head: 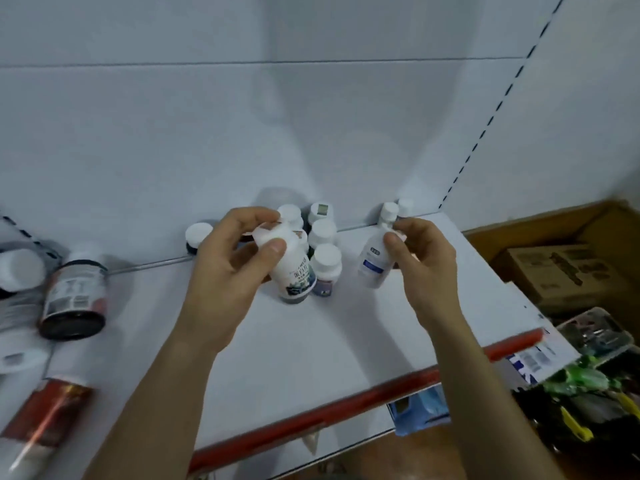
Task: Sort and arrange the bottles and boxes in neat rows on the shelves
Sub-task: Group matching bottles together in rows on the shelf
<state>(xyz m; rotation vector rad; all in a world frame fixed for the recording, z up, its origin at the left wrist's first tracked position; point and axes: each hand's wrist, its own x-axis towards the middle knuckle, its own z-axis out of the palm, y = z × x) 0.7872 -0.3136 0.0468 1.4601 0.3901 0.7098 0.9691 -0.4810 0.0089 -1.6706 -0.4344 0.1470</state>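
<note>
Head view, left hand (pixel 239 258) gripping white-capped bottle (pixel 289 265), right hand (pixel 420 258) holding blue-labelled bottle (pixel 374 265)

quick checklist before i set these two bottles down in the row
1. Left hand grips the green-label bottle round its cap: ok.
2. Right hand holds the blue-label bottle near its neck: ok.
3. Both held bottles upright: not ok, both are tilted.
4. Bare shelf in front of the standing white-capped bottles: ok.
5. Caps screwed tight: cannot tell.
</note>
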